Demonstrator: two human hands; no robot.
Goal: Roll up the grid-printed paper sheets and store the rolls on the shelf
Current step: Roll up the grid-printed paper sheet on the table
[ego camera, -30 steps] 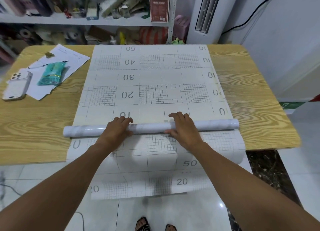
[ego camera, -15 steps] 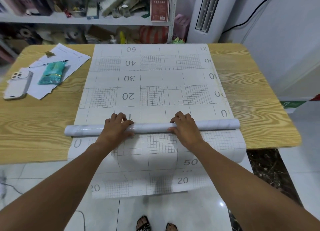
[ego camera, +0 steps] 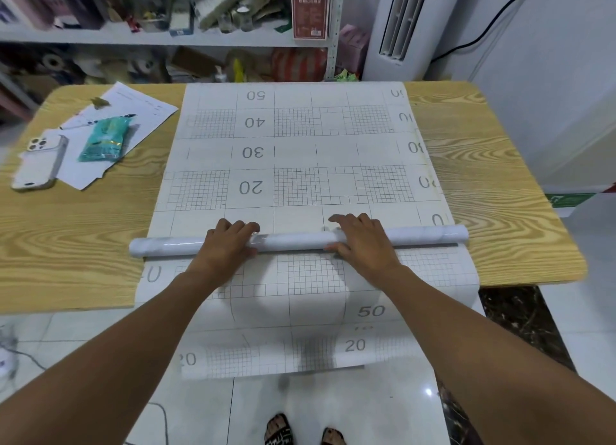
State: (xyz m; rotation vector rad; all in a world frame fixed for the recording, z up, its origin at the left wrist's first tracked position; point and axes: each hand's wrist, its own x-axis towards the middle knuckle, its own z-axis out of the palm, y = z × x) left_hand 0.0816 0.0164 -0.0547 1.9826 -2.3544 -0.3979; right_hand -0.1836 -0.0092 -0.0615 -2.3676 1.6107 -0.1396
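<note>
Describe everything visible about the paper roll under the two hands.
The roll is a long, slim tube of whitish, faintly marbled, glossy paper. It lies crosswise on the grid-printed sheet on the wooden table, near its front edge. The left hand and right hand grip its middle, both curled over it.

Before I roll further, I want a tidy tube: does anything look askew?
The roll juts past the grid sheet on the left, so it may be winding crooked. The sheet's near end droops off the table.

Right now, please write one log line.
step: roll-up | left hand: holds roll | right hand: holds roll | sheet: mostly unrolled
</note>
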